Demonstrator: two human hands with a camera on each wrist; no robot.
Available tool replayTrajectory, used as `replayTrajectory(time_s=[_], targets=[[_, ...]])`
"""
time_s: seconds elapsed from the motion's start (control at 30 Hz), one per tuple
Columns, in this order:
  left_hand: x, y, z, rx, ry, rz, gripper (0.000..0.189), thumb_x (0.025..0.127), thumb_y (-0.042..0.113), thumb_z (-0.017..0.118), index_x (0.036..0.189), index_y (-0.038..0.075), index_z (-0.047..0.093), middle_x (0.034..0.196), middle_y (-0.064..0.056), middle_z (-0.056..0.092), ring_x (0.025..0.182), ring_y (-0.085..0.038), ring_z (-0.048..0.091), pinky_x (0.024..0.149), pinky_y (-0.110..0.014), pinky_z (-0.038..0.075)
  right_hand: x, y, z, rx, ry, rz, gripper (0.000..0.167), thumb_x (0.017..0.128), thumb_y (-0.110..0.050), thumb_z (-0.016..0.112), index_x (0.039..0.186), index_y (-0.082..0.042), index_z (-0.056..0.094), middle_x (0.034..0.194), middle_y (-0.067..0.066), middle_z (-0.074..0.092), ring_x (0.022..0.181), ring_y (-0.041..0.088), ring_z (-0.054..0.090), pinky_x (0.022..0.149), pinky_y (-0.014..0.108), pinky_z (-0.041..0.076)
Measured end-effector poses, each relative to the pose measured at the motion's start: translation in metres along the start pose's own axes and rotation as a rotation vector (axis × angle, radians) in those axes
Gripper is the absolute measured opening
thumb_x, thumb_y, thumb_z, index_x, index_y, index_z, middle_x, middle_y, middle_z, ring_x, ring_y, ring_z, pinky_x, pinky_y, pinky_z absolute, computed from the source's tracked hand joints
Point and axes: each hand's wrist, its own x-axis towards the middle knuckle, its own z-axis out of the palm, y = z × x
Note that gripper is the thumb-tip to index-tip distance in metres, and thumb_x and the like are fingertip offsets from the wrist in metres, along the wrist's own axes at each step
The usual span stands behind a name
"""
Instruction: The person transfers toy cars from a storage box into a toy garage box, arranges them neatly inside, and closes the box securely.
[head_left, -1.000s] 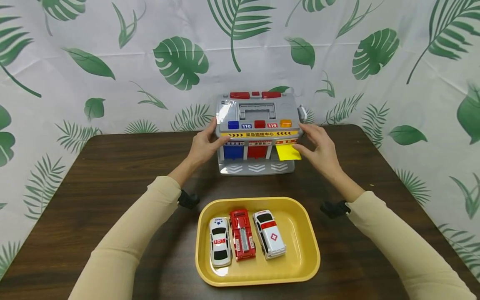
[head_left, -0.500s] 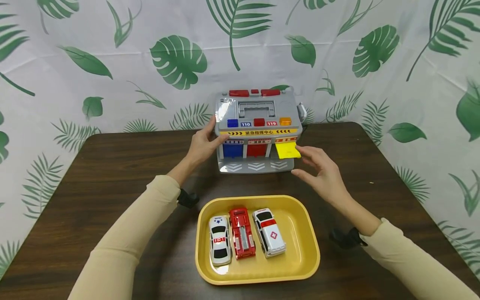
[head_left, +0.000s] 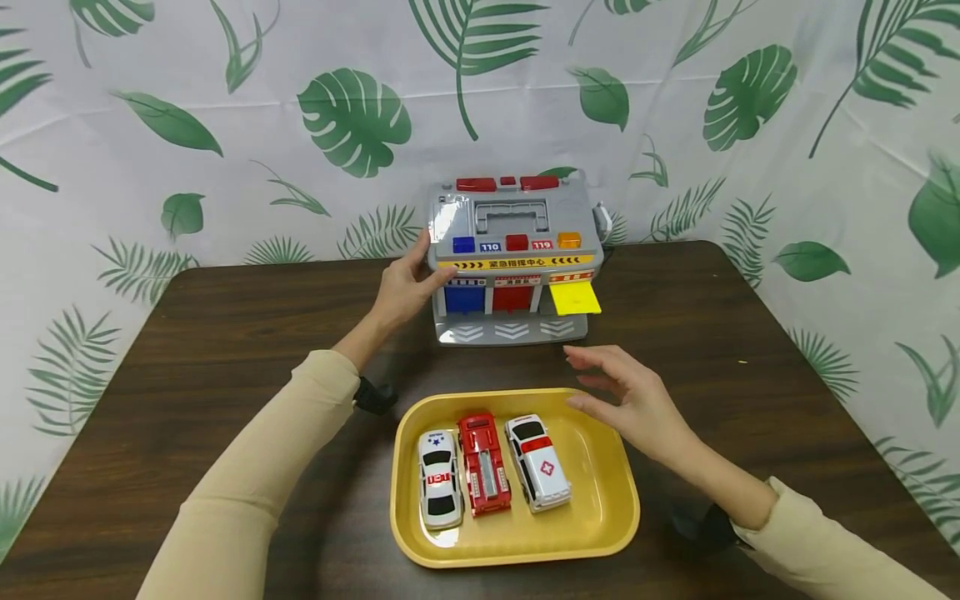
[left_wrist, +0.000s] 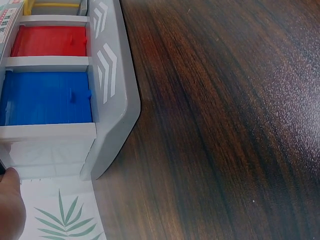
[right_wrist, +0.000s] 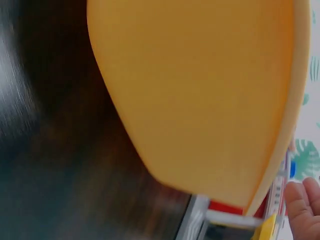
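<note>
A grey toy rescue station [head_left: 517,218] stands at the back of the table. Its blue door [left_wrist: 47,97] and red door [left_wrist: 50,41] are down, while the yellow door [head_left: 574,297] is swung up and outward. My left hand [head_left: 405,292] holds the station's left end, thumb across the front corner and fingers along the side. Over the upper right rim of a yellow tray [head_left: 517,542] hovers my right hand [head_left: 637,404], fingers loosely bent with nothing between them. Inside the tray lie a white police car [head_left: 440,481], a red fire truck [head_left: 484,464] and a white ambulance [head_left: 538,464].
A dark wooden table [head_left: 225,350] carries everything. Behind it hangs a white cloth [head_left: 262,167] printed with green leaves. A small handset-like grey part [head_left: 603,222] juts from the station's right side.
My right hand has come away from the raised yellow door and moved down toward me, over the tray's edge. The left hand has stayed at the station's left end.
</note>
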Motion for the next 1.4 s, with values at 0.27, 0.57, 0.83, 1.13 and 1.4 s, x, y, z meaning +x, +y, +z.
replayTrajectory(time_s=[0.27,0.57,0.83,1.13,1.4], targets=[[0.001,-0.002,0.0,-0.002,0.002,0.015,0.08,0.089,0.03,0.064,0.15,0.006,0.017,0.155,-0.005,0.02,0.135,-0.019,0.037,0.104,-0.033,0.04,-0.013,-0.01,0.012,0.105,-0.136,0.177,0.056,0.077,-0.007,0.076,0.129,-0.004,0.054,0.117,0.014,0.061,0.107,0.026,0.059,0.087,0.028,0.053],[0.001,-0.002,0.001,-0.01,-0.001,0.008,0.08,0.089,0.03,0.064,0.15,0.006,0.017,0.155,-0.004,0.021,0.135,-0.019,0.037,0.104,-0.033,0.04,-0.022,-0.018,0.018,0.228,-0.301,0.329,0.063,0.08,-0.015,0.075,0.131,0.008,0.044,0.121,0.024,0.054,0.112,0.039,0.053,0.09,0.033,0.052],[0.001,0.0,0.0,-0.014,0.0,0.018,0.079,0.09,0.027,0.064,0.149,0.005,0.017,0.155,-0.006,0.022,0.134,-0.019,0.039,0.104,-0.033,0.04,-0.029,-0.022,0.026,0.244,-0.317,0.388,0.072,0.079,-0.018,0.076,0.135,0.007,0.038,0.128,0.023,0.047,0.118,0.039,0.048,0.098,0.043,0.046],[0.001,-0.001,-0.001,0.005,-0.005,0.018,0.079,0.09,0.029,0.064,0.15,0.007,0.017,0.154,-0.006,0.024,0.133,-0.019,0.04,0.104,-0.033,0.041,-0.03,-0.024,0.028,0.268,-0.334,0.45,0.08,0.08,-0.017,0.076,0.14,0.008,0.029,0.134,0.027,0.039,0.125,0.044,0.04,0.101,0.054,0.039],[-0.001,0.001,-0.001,-0.001,-0.005,-0.006,0.079,0.09,0.031,0.064,0.15,0.01,0.017,0.155,-0.003,0.022,0.134,-0.018,0.039,0.104,-0.032,0.04,-0.028,-0.024,0.029,0.306,-0.373,0.588,0.085,0.079,-0.019,0.077,0.142,0.007,0.025,0.14,0.025,0.035,0.13,0.042,0.037,0.104,0.051,0.038]])
